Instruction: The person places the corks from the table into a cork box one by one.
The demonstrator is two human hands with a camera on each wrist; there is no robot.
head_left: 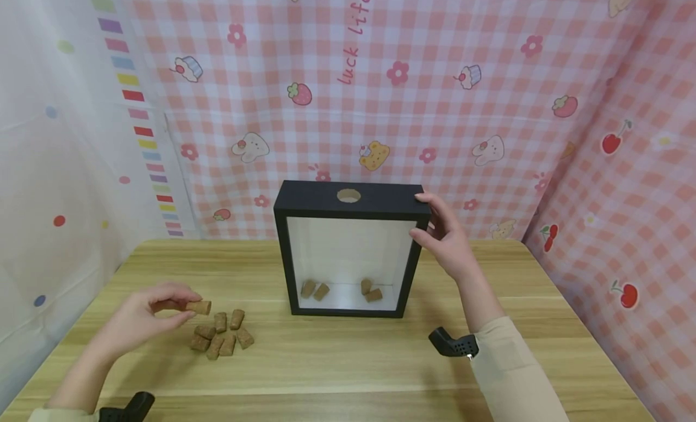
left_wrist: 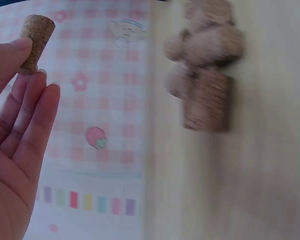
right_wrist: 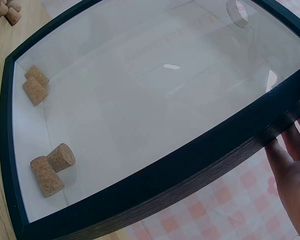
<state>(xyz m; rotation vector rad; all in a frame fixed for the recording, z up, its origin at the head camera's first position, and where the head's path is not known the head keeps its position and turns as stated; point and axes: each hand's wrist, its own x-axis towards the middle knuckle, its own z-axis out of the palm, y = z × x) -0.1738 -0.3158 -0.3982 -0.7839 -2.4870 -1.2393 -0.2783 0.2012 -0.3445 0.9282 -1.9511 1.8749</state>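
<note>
My left hand (head_left: 142, 318) pinches a cork (head_left: 202, 308) between thumb and fingertips, above the left side of the table. In the left wrist view the held cork (left_wrist: 38, 37) is tilted and tapers slightly. Just below and beside this hand, several loose corks (head_left: 227, 344) lie in a cluster. A black-framed shadow box (head_left: 348, 214) with a clear front stands upright at the middle, a round hole (head_left: 349, 196) in its top. Two corks (right_wrist: 51, 170) lie inside at one bottom corner, two more farther along. My right hand (head_left: 448, 243) grips the box's upper right corner, thumb at the front.
The wood-grain table (head_left: 348, 367) extends to a pink checked cloth (head_left: 326, 132) hanging behind the box. Another checked cloth (head_left: 625, 216) hangs at the right, and a white dotted cloth (head_left: 54, 168) at the left. Each wrist carries a black camera mount (head_left: 452, 343).
</note>
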